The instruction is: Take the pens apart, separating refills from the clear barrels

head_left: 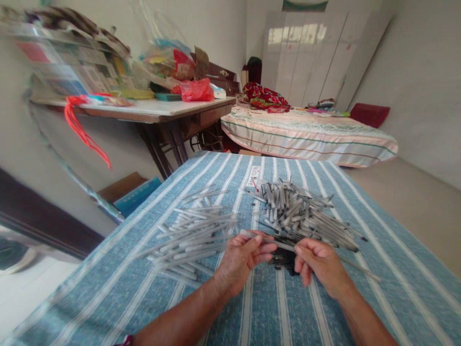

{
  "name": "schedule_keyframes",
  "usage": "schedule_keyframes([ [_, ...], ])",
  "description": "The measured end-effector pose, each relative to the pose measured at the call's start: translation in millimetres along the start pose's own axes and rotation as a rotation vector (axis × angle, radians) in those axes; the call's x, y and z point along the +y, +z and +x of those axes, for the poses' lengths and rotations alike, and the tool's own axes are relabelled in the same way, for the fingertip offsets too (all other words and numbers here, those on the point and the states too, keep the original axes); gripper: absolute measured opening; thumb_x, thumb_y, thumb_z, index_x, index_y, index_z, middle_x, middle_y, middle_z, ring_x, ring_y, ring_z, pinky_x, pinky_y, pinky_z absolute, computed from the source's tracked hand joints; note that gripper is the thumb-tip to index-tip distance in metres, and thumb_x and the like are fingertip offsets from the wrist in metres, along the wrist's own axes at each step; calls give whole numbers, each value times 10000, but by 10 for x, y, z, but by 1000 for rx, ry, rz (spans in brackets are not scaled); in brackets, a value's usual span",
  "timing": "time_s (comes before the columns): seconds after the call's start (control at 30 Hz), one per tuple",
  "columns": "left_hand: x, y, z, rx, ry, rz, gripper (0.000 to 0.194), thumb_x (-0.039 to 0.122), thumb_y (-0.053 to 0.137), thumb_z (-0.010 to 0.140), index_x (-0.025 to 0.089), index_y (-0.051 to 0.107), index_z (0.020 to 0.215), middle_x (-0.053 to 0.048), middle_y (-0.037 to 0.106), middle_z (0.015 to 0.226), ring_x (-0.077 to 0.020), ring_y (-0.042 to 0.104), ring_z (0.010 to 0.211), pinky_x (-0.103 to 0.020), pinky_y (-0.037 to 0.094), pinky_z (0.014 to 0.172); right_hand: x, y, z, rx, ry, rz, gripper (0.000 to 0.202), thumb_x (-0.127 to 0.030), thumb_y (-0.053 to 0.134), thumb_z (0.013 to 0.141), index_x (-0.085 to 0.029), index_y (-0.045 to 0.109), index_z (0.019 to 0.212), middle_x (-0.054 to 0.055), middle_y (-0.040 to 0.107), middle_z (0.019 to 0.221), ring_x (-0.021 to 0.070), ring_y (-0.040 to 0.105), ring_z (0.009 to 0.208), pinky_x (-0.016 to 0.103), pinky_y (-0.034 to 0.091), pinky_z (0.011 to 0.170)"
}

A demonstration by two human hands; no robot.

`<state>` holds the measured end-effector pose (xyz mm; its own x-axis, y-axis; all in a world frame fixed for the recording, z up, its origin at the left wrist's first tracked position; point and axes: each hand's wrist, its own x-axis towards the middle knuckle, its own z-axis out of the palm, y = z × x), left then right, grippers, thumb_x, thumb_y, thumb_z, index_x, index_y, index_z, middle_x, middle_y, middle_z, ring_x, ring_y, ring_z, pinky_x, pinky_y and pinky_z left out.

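Observation:
Between my hands, above the middle of the table, is a slim grey pen barrel (281, 244). My left hand (248, 252) is closed around its left part, thumb on top. The fingertips of my right hand (317, 262) pinch its right end. Left of my hands lies a loose pile of pale grey, translucent tubes (190, 240). Beyond my right hand is a heap of grey pens (306, 211) with dark ends. Small black pieces (284, 262) are bunched just beneath my hands, partly hidden. A thin grey stick (363, 271) shows right of my right hand; I cannot tell whether it is held.
A blue cloth with white stripes (201, 317) covers the table. At the left stands a desk (162, 108) with bags and a red cord (84, 129) hanging off it. A bed (306, 132) and a white wardrobe (306, 57) are at the back.

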<state>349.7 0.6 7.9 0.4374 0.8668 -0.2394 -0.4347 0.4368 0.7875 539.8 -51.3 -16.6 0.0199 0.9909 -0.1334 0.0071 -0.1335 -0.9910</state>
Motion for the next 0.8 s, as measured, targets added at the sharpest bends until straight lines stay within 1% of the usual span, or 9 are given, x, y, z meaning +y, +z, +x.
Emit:
schedule_keyframes([
  [0.13,6,21,-19,24,0,-29,84,204,639,751,128,622,783,-79,699,880,-190,677,770,-219,541,612,-21,14,-12,9,-7,0,335,-470,565,777,-154,503,681,-9,624,542,77,519,309,156,369,321],
  [0.23,13,28,-31,26,8,-42,77,190,640,749,122,625,782,-85,701,880,-185,677,759,-220,542,615,-44,30,-20,24,29,-18,398,-526,496,800,-144,519,694,4,607,495,95,516,286,162,345,291],
  [0.3,13,23,-31,22,7,-45,71,182,635,753,118,626,782,-91,701,883,-186,677,757,-221,543,610,-57,35,-24,33,23,-29,426,-543,462,810,-139,528,692,6,596,477,99,509,275,162,330,279],
  [0.4,7,9,-19,15,-2,-48,63,176,625,761,115,629,778,-98,700,891,-187,676,765,-220,543,611,-77,32,-29,6,-28,-12,371,-495,518,801,-146,519,674,2,612,531,81,518,308,161,375,318],
  [0.5,7,5,-6,24,-8,-44,67,178,619,767,115,635,785,-98,699,897,-181,676,767,-214,541,616,-93,30,-38,-15,-18,49,318,-468,586,763,-155,526,757,-3,631,592,89,539,342,179,420,348],
  [0.57,11,11,-5,33,-9,-38,77,185,620,767,114,640,789,-97,699,894,-179,676,766,-211,540,614,-96,35,-43,-2,23,65,359,-509,547,773,-151,524,790,1,627,572,103,538,327,186,408,322],
  [0.67,14,18,-10,36,-16,-35,89,198,630,761,112,643,779,-94,700,888,-180,676,760,-206,538,607,-92,42,-45,12,57,36,419,-546,457,810,-138,515,737,2,597,500,105,517,291,172,363,286],
  [0.73,12,17,-10,34,-21,-35,88,196,631,760,111,644,781,-94,699,891,-180,676,760,-206,539,609,-90,41,-44,0,34,32,384,-518,499,800,-141,507,732,-2,603,522,95,520,302,168,375,303],
  [0.8,9,12,-6,33,-19,-36,82,185,626,763,109,644,786,-97,699,893,-182,675,769,-208,540,612,-93,40,-44,-20,12,56,338,-481,563,772,-151,506,815,-6,623,582,92,536,331,174,404,330],
])
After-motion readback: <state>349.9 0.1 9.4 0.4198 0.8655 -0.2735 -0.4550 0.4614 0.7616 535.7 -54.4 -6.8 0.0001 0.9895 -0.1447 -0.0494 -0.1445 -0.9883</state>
